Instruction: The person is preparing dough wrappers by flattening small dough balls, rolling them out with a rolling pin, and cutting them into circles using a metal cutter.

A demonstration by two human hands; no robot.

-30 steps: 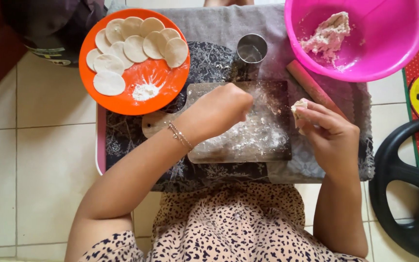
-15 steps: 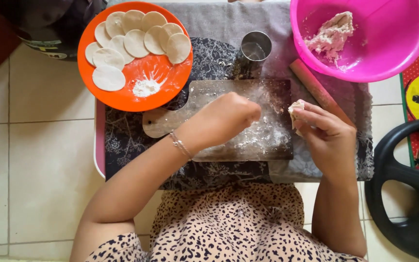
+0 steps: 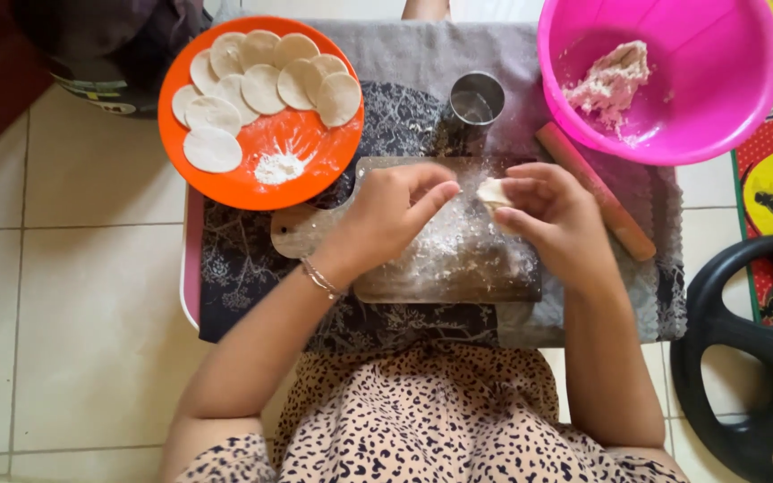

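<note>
My right hand (image 3: 552, 210) holds a small lump of pale dough (image 3: 492, 190) in its fingertips above a floured wooden board (image 3: 458, 259). My left hand (image 3: 395, 210) hovers over the board with its fingers reaching toward the lump, the fingertips close to it or just touching. An orange plate (image 3: 252, 179) at the upper left carries several flat round dough discs (image 3: 261, 85) and a small heap of flour (image 3: 279, 166). A pink bowl (image 3: 717, 116) at the upper right holds a rough mass of dough (image 3: 615, 79).
A wooden rolling pin (image 3: 597, 192) lies slanted right of the board. A small metal cup (image 3: 477, 98) stands behind the board. All rest on a cloth-covered low table (image 3: 252, 286). A black wheel-shaped object (image 3: 744, 358) lies on the tiled floor at right.
My left hand has lifted from the middle of the board and moved toward the dough lump. My right hand has shifted left with the lump. The view has moved slightly.
</note>
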